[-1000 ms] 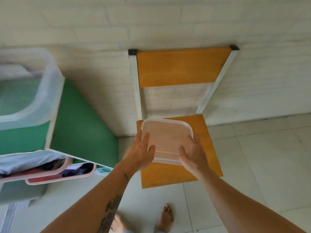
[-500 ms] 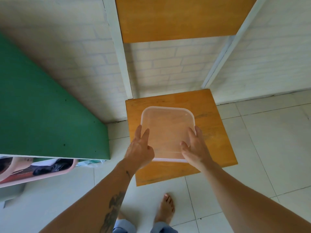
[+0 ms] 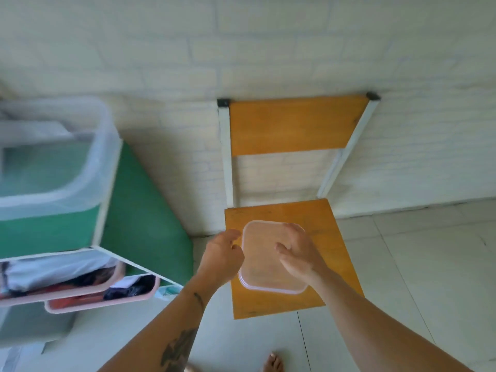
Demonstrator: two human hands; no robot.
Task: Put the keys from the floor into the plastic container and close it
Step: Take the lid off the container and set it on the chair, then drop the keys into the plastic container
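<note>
A clear square plastic container (image 3: 264, 267) with its lid on rests on the orange wooden seat of a chair (image 3: 335, 269). My left hand (image 3: 221, 256) hovers just left of the container, fingers loosely curled, holding nothing. Over the container's right half is my right hand (image 3: 298, 253), fingers curled and apart, nothing gripped. No keys are visible in this view.
The chair's orange backrest (image 3: 292, 124) stands against a white brick wall (image 3: 268, 49). To the left is a green shelf unit (image 3: 145, 216) with a clear bin (image 3: 53, 157) on top and pink trays of clothes (image 3: 102, 299). Pale floor tiles (image 3: 416, 277) lie right. My bare foot (image 3: 272, 363) shows below.
Both hands have let go of the container's sides and lifted slightly; the container now sits alone on the seat. The view has tilted up, showing the backrest and shelf again.
</note>
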